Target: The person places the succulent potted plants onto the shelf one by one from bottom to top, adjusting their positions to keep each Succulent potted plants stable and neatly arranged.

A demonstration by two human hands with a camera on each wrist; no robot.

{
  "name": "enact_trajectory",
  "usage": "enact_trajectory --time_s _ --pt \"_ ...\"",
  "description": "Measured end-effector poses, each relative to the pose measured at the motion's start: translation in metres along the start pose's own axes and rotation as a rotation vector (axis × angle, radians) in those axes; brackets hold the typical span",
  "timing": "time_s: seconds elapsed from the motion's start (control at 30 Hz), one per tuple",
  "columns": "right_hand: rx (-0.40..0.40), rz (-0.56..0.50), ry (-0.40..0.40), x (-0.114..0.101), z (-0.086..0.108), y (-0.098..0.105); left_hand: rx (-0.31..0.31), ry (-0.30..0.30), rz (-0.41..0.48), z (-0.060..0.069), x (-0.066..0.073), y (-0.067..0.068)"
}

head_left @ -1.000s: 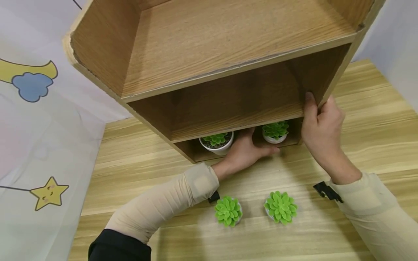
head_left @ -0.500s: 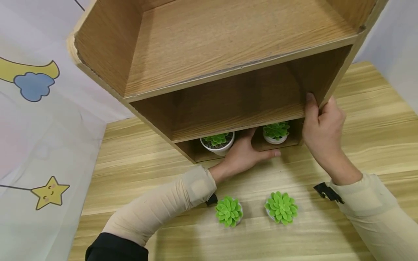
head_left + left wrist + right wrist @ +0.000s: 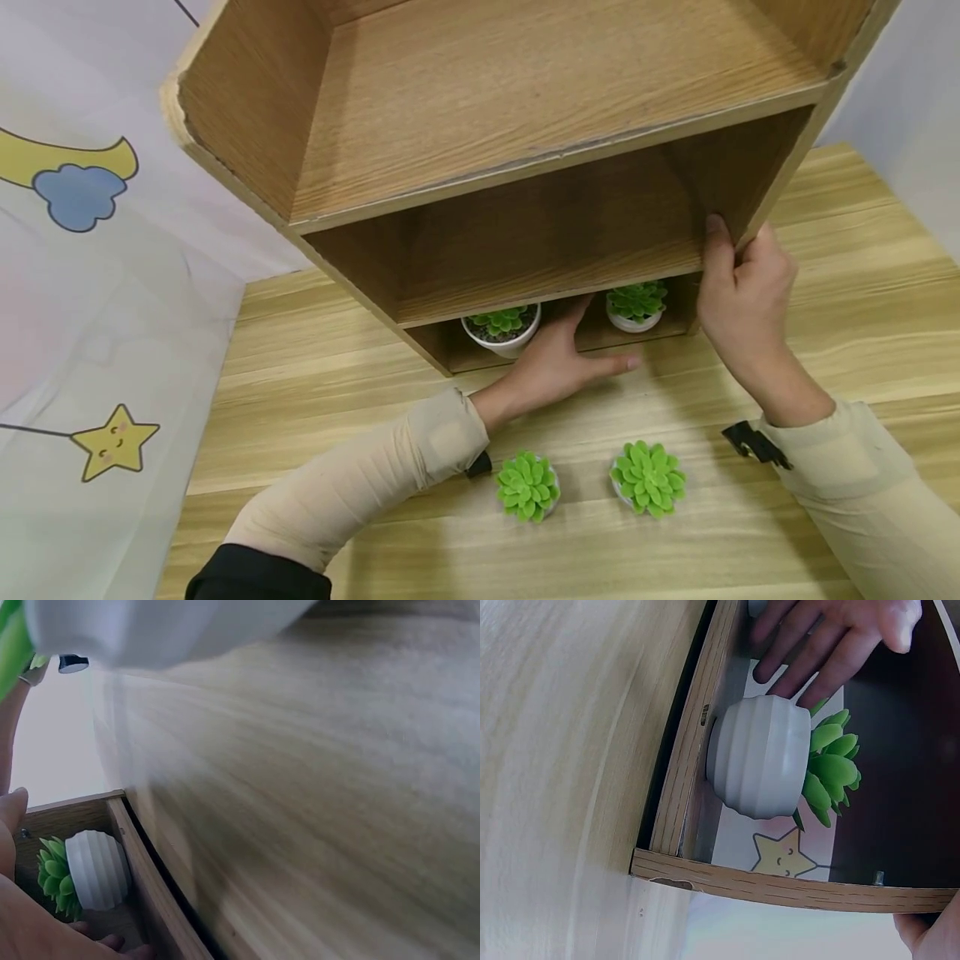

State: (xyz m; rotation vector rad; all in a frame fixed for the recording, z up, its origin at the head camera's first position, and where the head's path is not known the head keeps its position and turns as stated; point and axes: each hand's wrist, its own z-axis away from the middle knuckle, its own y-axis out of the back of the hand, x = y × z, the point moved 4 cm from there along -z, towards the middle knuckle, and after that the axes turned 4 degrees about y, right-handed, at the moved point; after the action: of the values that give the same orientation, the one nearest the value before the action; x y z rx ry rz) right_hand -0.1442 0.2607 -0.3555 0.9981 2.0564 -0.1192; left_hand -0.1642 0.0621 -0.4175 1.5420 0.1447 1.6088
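right hand [image 3: 744, 310] grips the shelf [image 3: 555, 108] bearing an unreadable dark mark [image 3: 705, 714], left hand [image 3: 553, 363] outspread.

I seem to be in a home, perhaps a child's corner: cartoon-printed cloth [image 3: 60, 333] (smiling star [image 3: 120, 443], blue cloud [image 3: 79, 197]) lines the desk's [image 3: 862, 325] left edge, beside a wooden shelf [image 3: 555, 125].

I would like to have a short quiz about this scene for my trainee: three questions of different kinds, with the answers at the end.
1. How many potted plants stand on the table, in front of the shelf unit?
2. True or false: the right hand grips the side panel of the shelf unit.
3. Which compartment does the left hand reach into: a) top, b) middle, c) bottom?

Key: 1. Two. 2. True. 3. c, the bottom compartment.
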Motion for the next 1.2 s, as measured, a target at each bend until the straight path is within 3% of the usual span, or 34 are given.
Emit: enact_trajectory --time_s 0.2,0.57,1.03,1.2 --pt "0.005 -0.018 -0.011 0.000 0.001 -0.001 -0.010 -0.030 0.005 0.005 0.001 0.002" --pt "-0.002 -0.016 -0.055 0.002 0.001 -0.001 -0.029 -0.040 -0.079 0.014 -0.001 0.002" --pt "-0.003 -0.012 -0.056 -0.002 0.000 -0.002 -0.024 -0.040 -0.047 0.026 -0.005 0.007" --pt "-0.009 -0.006 -0.075 0.001 0.001 -0.001 -0.013 -0.073 -0.017 0.029 -0.006 0.010"
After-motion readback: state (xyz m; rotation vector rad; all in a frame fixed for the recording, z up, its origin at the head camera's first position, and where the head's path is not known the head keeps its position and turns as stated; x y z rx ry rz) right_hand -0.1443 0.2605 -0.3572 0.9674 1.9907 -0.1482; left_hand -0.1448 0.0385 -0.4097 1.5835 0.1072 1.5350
